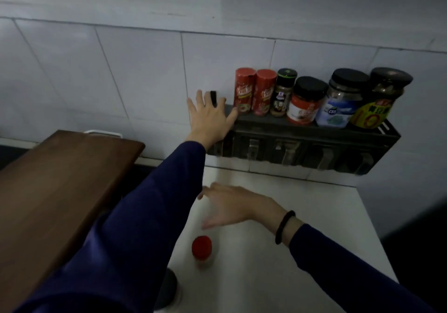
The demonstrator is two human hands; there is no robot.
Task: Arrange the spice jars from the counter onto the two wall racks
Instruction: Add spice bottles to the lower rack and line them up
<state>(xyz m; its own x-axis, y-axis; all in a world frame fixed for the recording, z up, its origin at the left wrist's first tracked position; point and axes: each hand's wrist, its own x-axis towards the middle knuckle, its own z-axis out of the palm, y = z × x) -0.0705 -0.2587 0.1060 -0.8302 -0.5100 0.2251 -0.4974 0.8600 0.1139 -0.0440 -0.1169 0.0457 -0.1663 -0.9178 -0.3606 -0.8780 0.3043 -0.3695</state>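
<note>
A dark wall rack hangs on the white tiles and holds several jars: two red shakers, a small black-capped jar, a red-labelled jar, a clear blue-labelled jar and a dark jar with a yellow label. My left hand is spread open at the rack's left end, holding nothing. Over the white counter my right hand hovers open, fingers pointing left. Just below it stands a red-capped jar. A dark-lidded jar is partly hidden under my left sleeve.
A brown wooden board lies to the left, with a white handle behind it. Metal hooks hang under the rack. The counter ends at a dark drop on the right.
</note>
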